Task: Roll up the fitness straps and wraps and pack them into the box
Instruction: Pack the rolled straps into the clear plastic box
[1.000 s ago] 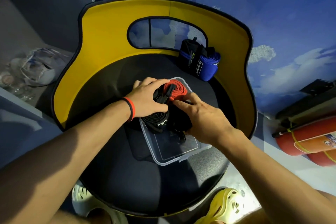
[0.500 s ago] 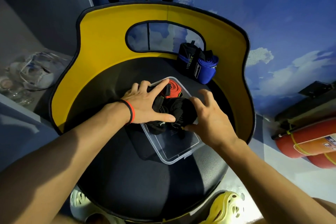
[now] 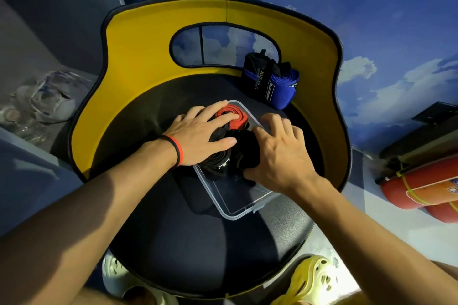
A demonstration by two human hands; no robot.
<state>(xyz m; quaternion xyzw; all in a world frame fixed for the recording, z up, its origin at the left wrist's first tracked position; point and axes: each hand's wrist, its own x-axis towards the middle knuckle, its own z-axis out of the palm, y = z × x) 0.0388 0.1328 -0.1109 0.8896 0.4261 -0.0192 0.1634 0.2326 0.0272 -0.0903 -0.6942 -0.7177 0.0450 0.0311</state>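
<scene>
A clear plastic box [image 3: 244, 208] sits on the black seat of a round chair. Its far half holds a rolled red strap [image 3: 235, 120] and rolled black straps [image 3: 218, 168]. My left hand [image 3: 200, 136] lies flat on top of the red and black rolls, fingers spread, pressing them down. My right hand [image 3: 280, 153] rests on the black roll at the box's right side, fingers curled over it. The near half of the box shows bare bottom. Two rolled blue and black wraps [image 3: 271, 82] lean against the yellow backrest, outside the box.
The yellow backrest [image 3: 138, 62] curves around the black seat [image 3: 188, 242]. Red cylinders [image 3: 423, 188] lie on the floor at the right. Clear plastic packaging [image 3: 47, 96] lies at the left. My feet in foam clogs [image 3: 312, 280] show below the seat.
My left hand has flattened out over the rolls. My right hand has shifted from the near black roll to the box's right side, pressing the straps in.
</scene>
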